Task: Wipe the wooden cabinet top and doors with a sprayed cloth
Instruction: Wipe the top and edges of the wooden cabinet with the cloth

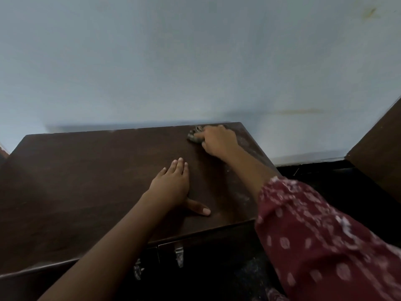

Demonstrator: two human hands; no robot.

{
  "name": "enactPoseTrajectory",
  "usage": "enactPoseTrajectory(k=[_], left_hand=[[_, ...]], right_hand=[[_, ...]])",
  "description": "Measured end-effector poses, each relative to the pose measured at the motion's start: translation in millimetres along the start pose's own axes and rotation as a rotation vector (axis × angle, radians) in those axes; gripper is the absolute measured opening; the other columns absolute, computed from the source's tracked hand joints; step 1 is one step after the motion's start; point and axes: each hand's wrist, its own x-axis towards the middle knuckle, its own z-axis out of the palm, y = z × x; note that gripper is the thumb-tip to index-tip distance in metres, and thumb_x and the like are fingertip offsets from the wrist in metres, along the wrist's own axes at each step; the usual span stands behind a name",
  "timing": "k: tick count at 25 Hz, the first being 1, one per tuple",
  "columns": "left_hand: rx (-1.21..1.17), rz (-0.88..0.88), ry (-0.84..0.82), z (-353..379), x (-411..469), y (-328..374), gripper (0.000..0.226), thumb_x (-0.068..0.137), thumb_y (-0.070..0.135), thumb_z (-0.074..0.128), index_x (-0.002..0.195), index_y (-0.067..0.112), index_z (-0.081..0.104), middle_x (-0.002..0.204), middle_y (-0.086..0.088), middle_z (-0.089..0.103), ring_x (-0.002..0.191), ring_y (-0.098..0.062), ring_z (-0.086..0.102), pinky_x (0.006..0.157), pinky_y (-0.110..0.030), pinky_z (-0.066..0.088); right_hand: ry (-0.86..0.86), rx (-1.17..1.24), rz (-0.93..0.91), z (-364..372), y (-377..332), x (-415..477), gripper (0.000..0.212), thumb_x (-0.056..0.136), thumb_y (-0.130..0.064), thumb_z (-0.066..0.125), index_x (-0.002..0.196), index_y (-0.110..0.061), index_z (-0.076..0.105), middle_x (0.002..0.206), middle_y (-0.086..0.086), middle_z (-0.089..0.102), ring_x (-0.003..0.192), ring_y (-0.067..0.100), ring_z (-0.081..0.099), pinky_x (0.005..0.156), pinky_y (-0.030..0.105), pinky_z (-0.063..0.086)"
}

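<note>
Head view: right hand (218,139) fingers closed on crumpled cloth (194,135), upper right of cabinet top (86,181); left hand (173,187) flat at centre, fingers open.

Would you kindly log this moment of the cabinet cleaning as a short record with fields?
surface: dark wooden cabinet top, set against a pale wall
right hand: closed on a bunched cloth near the back right corner
left hand: flat on the top, fingers spread, holding nothing
dust: pale smears along the right edge
doors: metal handles visible below the front edge
</note>
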Motion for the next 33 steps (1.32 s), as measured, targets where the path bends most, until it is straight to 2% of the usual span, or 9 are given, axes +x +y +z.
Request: enactPoseTrajectory(k=[3,5,11,18,21,25,30,33], left_hand=[[0.003,-0.01,-0.022,2,5,0,0.133,0.062,0.074,0.059,0.148,0.004,-0.013,0.158,-0.013,-0.019,0.147,-0.023,-0.014,0.12,-0.04,0.0],[0.005,-0.015,-0.04,1,5,0,0.133,0.062,0.074,0.059,0.148,0.004,-0.014,0.157,-0.013,-0.02,0.147,-0.023,-0.014,0.12,-0.04,-0.001],[-0.031,-0.013,-0.051,0,2,0,0.131,0.064,0.072,0.06,0.148,0.005,-0.014,0.157,-0.012,-0.021,0.147,-0.024,-0.016,0.12,-0.042,-0.003],[-0.079,-0.039,-0.082,2,-3,6,0.125,0.07,0.068,0.059,0.147,0.006,-0.017,0.156,-0.013,-0.026,0.145,-0.025,-0.023,0.119,-0.044,-0.009],[-0.134,-0.013,-0.027,3,-7,8,0.109,0.077,0.061,0.058,0.15,0.01,-0.004,0.158,-0.014,-0.015,0.147,-0.028,-0.015,0.12,-0.042,-0.003],[-0.212,0.055,0.142,2,-10,24,0.069,0.093,0.04,0.049,0.149,0.012,0.021,0.16,-0.008,0.011,0.148,-0.025,0.007,0.12,-0.042,0.015],[-0.129,0.02,0.163,11,-8,48,0.068,0.095,0.045,0.038,0.149,0.012,0.015,0.16,-0.009,0.007,0.148,-0.023,0.006,0.119,-0.041,0.009],[-0.111,0.01,0.173,5,-7,47,0.064,0.096,0.044,0.039,0.148,0.013,0.02,0.16,-0.008,0.011,0.148,-0.024,0.012,0.119,-0.041,0.015]], right_hand=[[0.022,-0.024,0.046,-2,-1,29,0.029,0.097,-0.026,0.043,0.121,-0.019,0.058,0.128,0.012,0.057,0.119,0.032,0.05,0.096,0.042,0.04],[0.027,-0.02,0.078,-3,3,36,0.031,0.098,-0.026,0.043,0.122,-0.015,0.057,0.129,0.013,0.056,0.121,0.033,0.048,0.097,0.043,0.039],[-0.013,-0.012,0.076,4,17,0,0.034,0.096,-0.023,0.044,0.128,-0.031,0.054,0.133,0.009,0.053,0.123,0.031,0.048,0.095,0.042,0.042],[-0.043,-0.02,0.025,4,19,-106,0.045,0.095,-0.022,0.039,0.137,-0.041,0.04,0.143,0.002,0.043,0.126,0.032,0.043,0.096,0.043,0.043],[-0.037,0.0,0.019,4,20,-148,0.048,0.094,-0.025,0.041,0.138,-0.043,0.036,0.149,-0.004,0.038,0.127,0.03,0.042,0.096,0.041,0.043],[-0.026,0.003,-0.017,3,22,-196,0.05,0.093,-0.026,0.042,0.14,-0.042,0.034,0.152,-0.006,0.034,0.13,0.03,0.039,0.097,0.038,0.042],[-0.026,-0.013,-0.043,-1,40,-225,0.049,0.092,-0.025,0.045,0.138,-0.042,0.038,0.151,-0.007,0.037,0.125,0.032,0.044,0.094,0.037,0.042],[-0.034,-0.044,-0.025,-4,46,-216,0.049,0.094,-0.026,0.042,0.139,-0.043,0.036,0.151,-0.009,0.035,0.126,0.03,0.043,0.095,0.035,0.041]])
